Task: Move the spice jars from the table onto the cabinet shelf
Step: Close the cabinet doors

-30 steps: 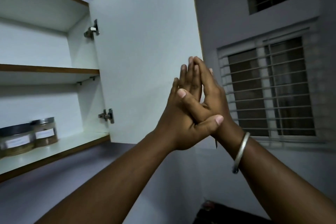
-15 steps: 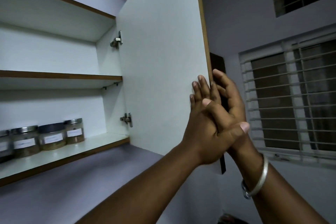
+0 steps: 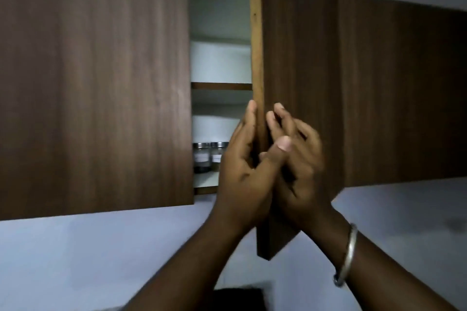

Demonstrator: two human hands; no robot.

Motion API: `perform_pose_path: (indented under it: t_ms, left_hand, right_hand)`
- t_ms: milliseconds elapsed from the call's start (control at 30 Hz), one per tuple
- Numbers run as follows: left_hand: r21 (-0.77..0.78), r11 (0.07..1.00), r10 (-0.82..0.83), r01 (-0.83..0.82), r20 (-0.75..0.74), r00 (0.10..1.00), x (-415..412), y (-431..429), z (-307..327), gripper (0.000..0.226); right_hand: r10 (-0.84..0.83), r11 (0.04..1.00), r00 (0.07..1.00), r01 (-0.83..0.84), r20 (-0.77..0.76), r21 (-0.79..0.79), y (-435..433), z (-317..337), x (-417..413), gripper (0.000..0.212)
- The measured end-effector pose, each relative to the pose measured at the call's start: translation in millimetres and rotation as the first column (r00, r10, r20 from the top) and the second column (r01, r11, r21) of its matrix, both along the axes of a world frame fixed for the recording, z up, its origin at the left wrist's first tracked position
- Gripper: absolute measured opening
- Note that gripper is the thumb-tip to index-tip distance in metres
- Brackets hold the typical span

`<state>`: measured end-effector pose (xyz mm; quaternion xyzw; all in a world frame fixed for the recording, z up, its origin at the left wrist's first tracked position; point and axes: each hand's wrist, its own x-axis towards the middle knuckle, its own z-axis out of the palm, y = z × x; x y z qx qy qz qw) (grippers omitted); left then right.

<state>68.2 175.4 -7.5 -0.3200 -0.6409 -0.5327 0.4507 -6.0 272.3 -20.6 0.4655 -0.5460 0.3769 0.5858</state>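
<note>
Since two spice jars (image 3: 202, 158) are already being kept on the cabinet shelf (image 3: 206, 180) at 9 o'clock of the hands, the door (image 3: 290, 58) is being pinched by the left hand (image 3: 242, 169) and pressed by the flat right hand (image 3: 303, 174), so the job's probably being wrapped up, though no table's being shown.

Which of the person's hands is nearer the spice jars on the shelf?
Left. The left hand holds the door by its edge, inner side, close beside the jars; the right hand lies on the door's outer face, farther off.
</note>
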Motion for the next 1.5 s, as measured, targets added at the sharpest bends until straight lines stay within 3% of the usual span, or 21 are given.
perform_pose_path:
  t_ms: [100,200,300,433,533,633,867,1200,1367,1500]
  left_hand:
    - [0.013,0.992,0.121,-0.122,0.047,0.992,-15,-50,4,0.076]
    - [-0.141,0.913,0.385,-0.382,-0.004,0.923,-32,-95,8,0.059]
    - [-0.351,0.705,0.628,-0.616,-0.097,0.773,-47,-147,11,0.060]
    - [-0.486,0.269,0.844,-0.832,-0.297,0.446,-63,-210,13,0.072]
    - [-0.523,-0.009,0.869,-0.853,-0.426,0.252,-76,-237,13,0.081]
    - [-0.497,-0.163,0.843,-0.852,-0.519,0.142,-96,-251,8,0.087]
    - [-0.372,-0.234,0.826,-0.898,-0.563,0.018,-128,-258,-3,0.095]
    - [-0.397,-0.246,0.836,-0.884,-0.549,0.014,-123,-256,-2,0.088]
    - [-0.513,-0.214,0.863,-0.831,-0.497,0.084,-102,-247,7,0.077]
    - [-0.471,-0.202,0.855,-0.858,-0.512,0.080,-83,-238,-5,0.070]
  right_hand:
    - [-0.064,0.997,0.998,0.064,0.002,0.052,-55,0,-32,0.061]
    - [-0.186,0.976,0.982,0.188,-0.030,0.111,-98,4,-65,0.061]
    - [-0.327,0.926,0.944,0.331,-0.050,0.183,-130,8,-99,0.061]
    - [-0.471,0.849,0.881,0.467,-0.047,0.245,-159,7,-134,0.066]
    - [-0.509,0.824,0.861,0.492,-0.016,0.282,-175,5,-150,0.071]
    - [-0.528,0.816,0.849,0.509,-0.005,0.273,-185,4,-159,0.073]
    - [-0.523,0.830,0.851,0.523,-0.056,0.195,-190,1,-169,0.074]
    - [-0.547,0.807,0.836,0.538,-0.033,0.245,-187,2,-160,0.072]
    - [-0.570,0.778,0.821,0.532,0.023,0.334,-180,7,-140,0.072]
    - [-0.563,0.786,0.825,0.518,0.043,0.337,-171,11,-121,0.072]
